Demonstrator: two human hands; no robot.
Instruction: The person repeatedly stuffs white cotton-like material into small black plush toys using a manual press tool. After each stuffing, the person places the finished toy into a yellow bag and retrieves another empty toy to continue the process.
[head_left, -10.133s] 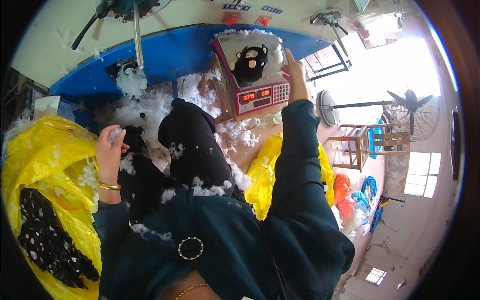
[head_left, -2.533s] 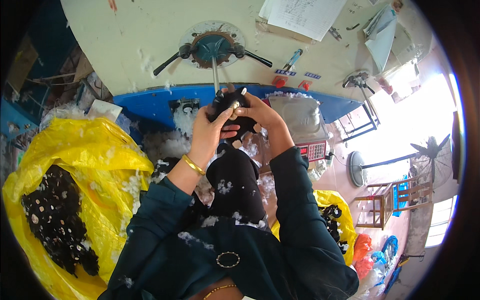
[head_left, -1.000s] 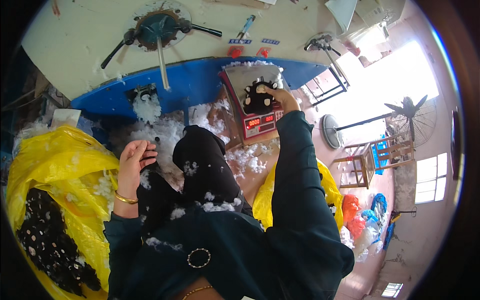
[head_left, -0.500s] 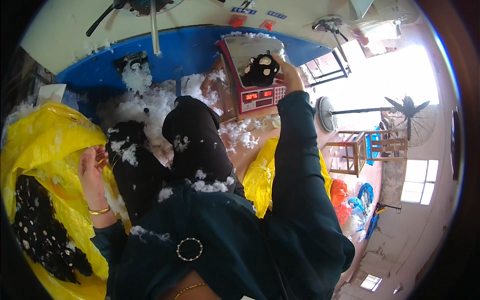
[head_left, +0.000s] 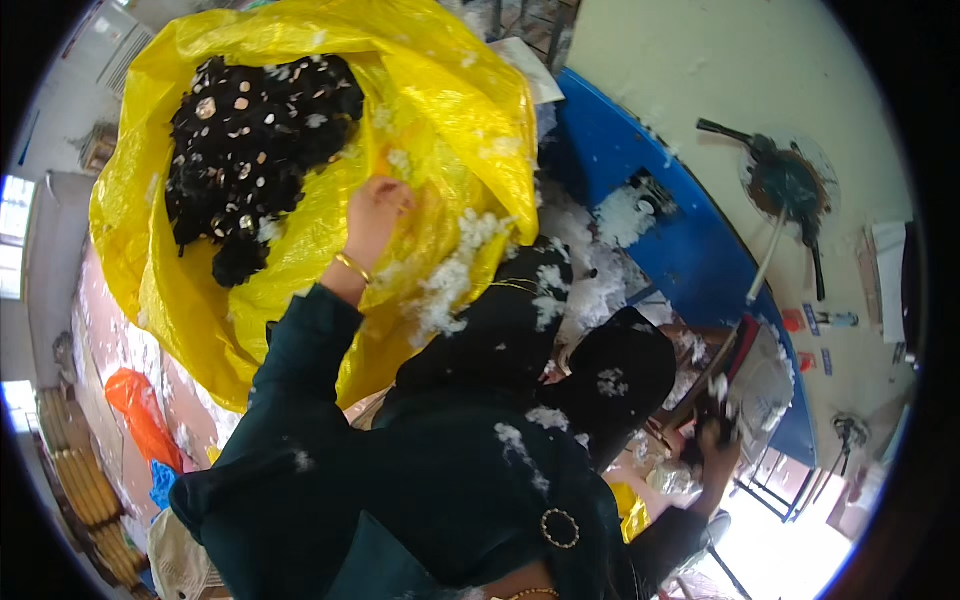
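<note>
My left hand, with a gold bangle at its wrist, hangs over the mouth of a large yellow woven sack. Its fingers are loosely bent, and I see nothing in them. Beyond it, inside the sack, lies a heap of black plush pieces with pale round patches. At the lower right my right hand is closed around a small black plush toy, beside the metal pan of a red weighing scale. Motion blur hides the toy's details.
White stuffing lies around my legs and clings to my trousers. A blue-edged machine with a black-handled lever stands at the right. An orange bag lies on the floor at the left.
My view has swung left toward the yellow sack. My left hand has moved from the sack's edge to over its opening. The toy on the scale is now in my right hand.
</note>
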